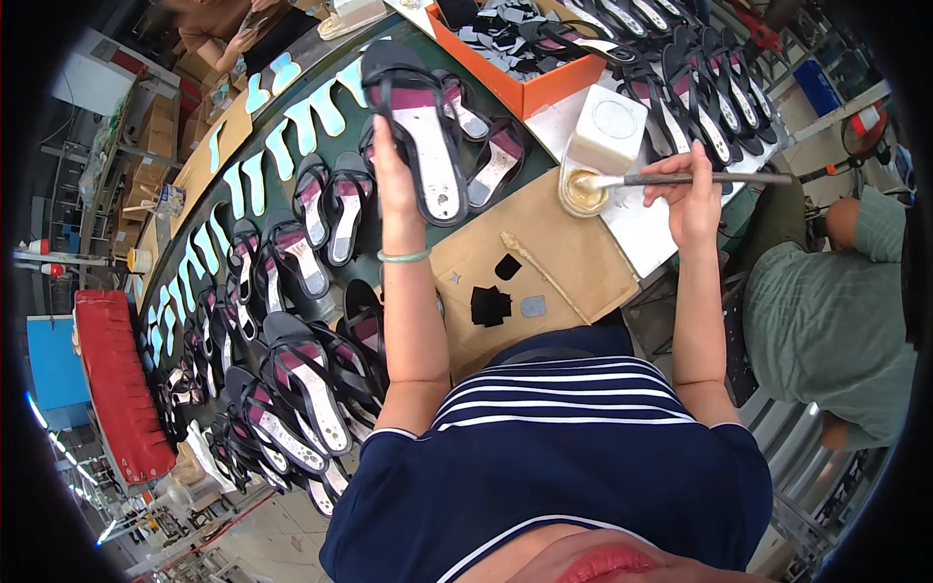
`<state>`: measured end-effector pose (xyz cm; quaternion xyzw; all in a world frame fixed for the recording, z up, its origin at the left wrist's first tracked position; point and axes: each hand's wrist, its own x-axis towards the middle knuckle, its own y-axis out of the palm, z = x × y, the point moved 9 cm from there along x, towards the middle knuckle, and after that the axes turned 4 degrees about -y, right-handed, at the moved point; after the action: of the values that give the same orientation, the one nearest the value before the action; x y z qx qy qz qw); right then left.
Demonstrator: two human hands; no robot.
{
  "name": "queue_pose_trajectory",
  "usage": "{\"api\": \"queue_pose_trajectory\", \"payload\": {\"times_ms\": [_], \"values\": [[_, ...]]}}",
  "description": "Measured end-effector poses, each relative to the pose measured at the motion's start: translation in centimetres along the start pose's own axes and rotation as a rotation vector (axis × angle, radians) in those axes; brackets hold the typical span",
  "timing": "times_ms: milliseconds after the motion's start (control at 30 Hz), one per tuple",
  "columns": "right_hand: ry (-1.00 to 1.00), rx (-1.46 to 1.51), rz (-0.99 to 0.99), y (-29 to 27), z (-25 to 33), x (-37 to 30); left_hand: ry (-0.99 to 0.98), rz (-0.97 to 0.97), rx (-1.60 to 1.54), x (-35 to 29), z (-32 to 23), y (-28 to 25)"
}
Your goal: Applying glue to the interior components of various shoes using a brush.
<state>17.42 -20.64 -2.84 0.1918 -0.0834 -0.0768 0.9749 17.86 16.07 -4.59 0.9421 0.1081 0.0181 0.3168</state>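
Note:
My left hand (397,189) is closed on a black strappy sandal (425,141), held upright with its bare whitish footbed facing me. Dark straps with purple lining cross its upper part. In my right hand (692,199) is a long, dark-handled brush (671,179), gripped between the fingers and lying almost level. Its bristle end reaches into the mouth of a small jar (585,202) of yellowish paste. Behind that jar stands a white square plastic container (610,126). Black fabric pieces (491,305) and a grey piece (534,307) lie on brown cardboard (462,335) before me.
Many similar sandals (301,379) crowd the left side, and more (695,92) lie at the far right. Pale sole-shaped pieces (251,185) line the green table. An orange box (535,95) holds small scraps. Co-workers sit at right (826,311) and far left (219,34).

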Motion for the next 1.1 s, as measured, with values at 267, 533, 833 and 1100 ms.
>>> {"api": "queue_pose_trajectory", "payload": {"times_ms": [267,533,833,1100], "values": [[0.441,0.245,0.058,-1.1,-3.5,-3.6,-0.230,0.140,0.003,-0.9,5.8,2.9],[-0.203,-0.073,0.453,9.3,6.8,-4.5,-0.229,0.220,-0.032,-2.5,8.3,5.9],[-0.458,-0.536,0.489,13.3,3.9,-4.8,-0.203,0.158,-0.012,-3.2,8.0,6.2],[-0.516,-0.463,0.424,13.8,3.7,-5.5,-0.163,0.129,-0.062,-3.7,6.8,6.6]]}}
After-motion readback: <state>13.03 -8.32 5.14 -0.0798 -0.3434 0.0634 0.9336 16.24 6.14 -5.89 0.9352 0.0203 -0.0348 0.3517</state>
